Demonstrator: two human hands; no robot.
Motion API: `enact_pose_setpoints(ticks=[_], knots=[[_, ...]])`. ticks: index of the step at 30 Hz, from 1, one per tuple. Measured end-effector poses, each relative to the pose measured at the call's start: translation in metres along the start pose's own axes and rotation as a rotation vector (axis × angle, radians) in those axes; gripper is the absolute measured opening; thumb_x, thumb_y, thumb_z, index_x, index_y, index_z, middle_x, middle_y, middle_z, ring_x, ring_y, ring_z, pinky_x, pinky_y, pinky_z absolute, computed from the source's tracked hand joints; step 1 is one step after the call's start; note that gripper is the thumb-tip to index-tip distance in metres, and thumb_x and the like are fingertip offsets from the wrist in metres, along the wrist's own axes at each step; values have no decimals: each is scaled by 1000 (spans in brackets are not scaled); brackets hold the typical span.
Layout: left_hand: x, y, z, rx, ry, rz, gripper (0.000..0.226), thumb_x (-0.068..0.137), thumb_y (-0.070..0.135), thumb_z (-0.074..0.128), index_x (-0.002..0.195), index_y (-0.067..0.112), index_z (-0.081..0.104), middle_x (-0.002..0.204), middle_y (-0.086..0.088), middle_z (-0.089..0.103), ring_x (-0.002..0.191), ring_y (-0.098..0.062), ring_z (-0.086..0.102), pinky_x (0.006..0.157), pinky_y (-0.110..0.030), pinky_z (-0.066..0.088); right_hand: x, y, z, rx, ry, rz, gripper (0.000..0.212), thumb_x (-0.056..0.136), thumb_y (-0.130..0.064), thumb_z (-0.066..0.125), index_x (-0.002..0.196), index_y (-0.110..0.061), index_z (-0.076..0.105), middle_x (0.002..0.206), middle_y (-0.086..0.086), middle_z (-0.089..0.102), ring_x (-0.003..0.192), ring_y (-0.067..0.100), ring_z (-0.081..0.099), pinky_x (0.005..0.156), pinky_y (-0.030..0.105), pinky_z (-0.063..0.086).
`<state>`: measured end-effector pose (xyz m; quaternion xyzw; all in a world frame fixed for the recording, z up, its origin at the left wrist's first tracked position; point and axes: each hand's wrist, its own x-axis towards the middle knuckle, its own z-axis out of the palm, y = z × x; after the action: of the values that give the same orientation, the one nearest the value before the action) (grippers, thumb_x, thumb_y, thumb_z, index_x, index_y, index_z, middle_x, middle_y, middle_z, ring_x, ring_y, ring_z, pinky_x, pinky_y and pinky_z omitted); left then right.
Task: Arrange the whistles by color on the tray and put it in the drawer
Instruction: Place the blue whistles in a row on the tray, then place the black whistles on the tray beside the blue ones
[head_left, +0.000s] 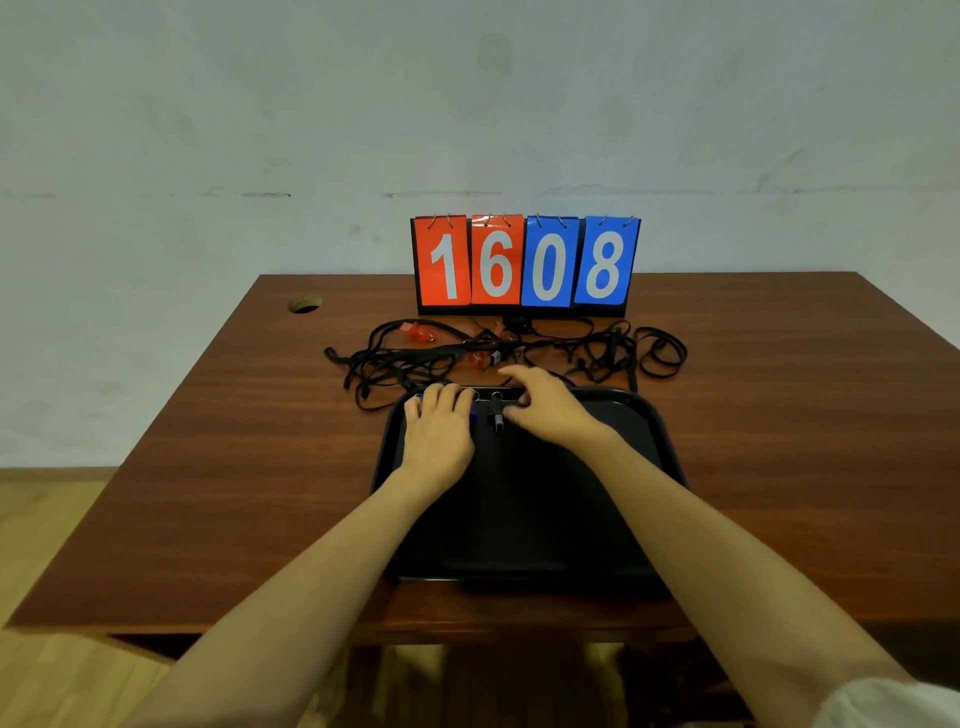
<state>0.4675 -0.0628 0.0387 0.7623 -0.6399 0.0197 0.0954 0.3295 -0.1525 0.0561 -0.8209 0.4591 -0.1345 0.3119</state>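
A black tray (613, 499) lies on the brown table in front of me. My left hand (439, 431) rests palm down at the tray's far left, covering blue whistles (420, 399) that peek out at its fingertips. A black whistle (497, 420) lies on the tray between my hands. My right hand (545, 405) hovers over the tray's far edge with fingers spread and slightly bent, beside the black whistle. Behind the tray, red whistles (417, 331) (480, 358) lie among tangled black lanyards (571, 348).
A flip scoreboard (524, 265) reading 1608 stands at the back of the table (234, 467). A round cable hole (305, 304) sits at the far left. A wall rises behind the table, and wooden floor shows at the left.
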Motion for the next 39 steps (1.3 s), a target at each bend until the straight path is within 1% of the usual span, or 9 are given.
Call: enact_pose_setpoints(ticks=[4, 8, 13, 16, 20, 24, 29, 34, 39], knots=[[39, -6, -5, 73, -44, 3, 34, 95, 15, 37, 125, 14, 53, 133, -5, 52, 127, -27, 38, 102, -40, 25, 30, -4, -16, -82, 173, 3, 31, 96, -11, 45, 123, -15, 58, 129, 7, 57, 115, 21, 55, 99, 34, 46], [79, -11, -4, 86, -155, 73, 42, 91, 12, 42, 132, 15, 48, 134, -7, 50, 124, -28, 40, 103, -41, 27, 71, -4, -18, -295, -15, 18, 36, 94, -9, 41, 125, -15, 60, 133, 9, 55, 121, 25, 52, 101, 37, 45], [111, -23, 2, 108, -256, 46, 42, 94, 18, 39, 135, 18, 47, 136, -9, 48, 126, -30, 37, 106, -45, 23, 98, 12, -13, -580, -9, 51, 41, 98, -32, 42, 137, -20, 47, 138, 12, 39, 130, 30, 32, 103, 42, 37], [120, -32, 6, 103, -230, -19, 38, 95, 18, 37, 131, 14, 49, 133, -10, 51, 124, -31, 40, 105, -46, 23, 110, 20, -12, -637, 46, 58, 46, 98, -32, 42, 141, -18, 39, 140, 14, 37, 131, 32, 30, 104, 43, 35], [128, -36, 11, 41, -244, -67, 45, 97, 21, 35, 141, 13, 36, 143, -10, 43, 130, -32, 35, 107, -47, 22, 124, 22, -12, -520, 74, 86, 56, 97, -27, 43, 148, -15, 23, 141, 16, 35, 131, 34, 29, 103, 44, 35], [138, -32, 15, -88, -306, -77, 57, 98, 40, 35, 149, 18, 21, 151, -8, 33, 137, -32, 29, 110, -49, 18, 137, 17, -11, -391, 37, 76, 61, 99, -29, 40, 151, -16, 12, 145, 16, 33, 134, 34, 26, 105, 45, 34], [144, -28, 20, -59, -197, -42, 56, 94, 47, 44, 144, 23, 33, 137, -11, 47, 127, -31, 40, 105, -47, 25, 145, 13, -8, -363, 125, -25, 47, 95, -32, 48, 138, -15, 38, 136, 12, 42, 127, 29, 34, 101, 41, 40], [141, -27, 25, -33, -10, 82, 50, 90, 21, 51, 139, 18, 38, 133, -8, 46, 121, -28, 42, 98, -40, 31, 143, 15, -3, -315, 329, -256, 13, 90, -19, 55, 100, -12, 51, 106, 5, 50, 104, 22, 43, 82, 31, 45], [143, -32, 27, -41, -93, 190, 41, 93, 19, 48, 133, 13, 46, 139, -7, 42, 123, -29, 43, 97, -41, 37, 145, 23, -5, -374, 112, -259, 31, 94, -23, 50, 123, -13, 57, 127, 5, 49, 121, 22, 41, 97, 38, 45]])
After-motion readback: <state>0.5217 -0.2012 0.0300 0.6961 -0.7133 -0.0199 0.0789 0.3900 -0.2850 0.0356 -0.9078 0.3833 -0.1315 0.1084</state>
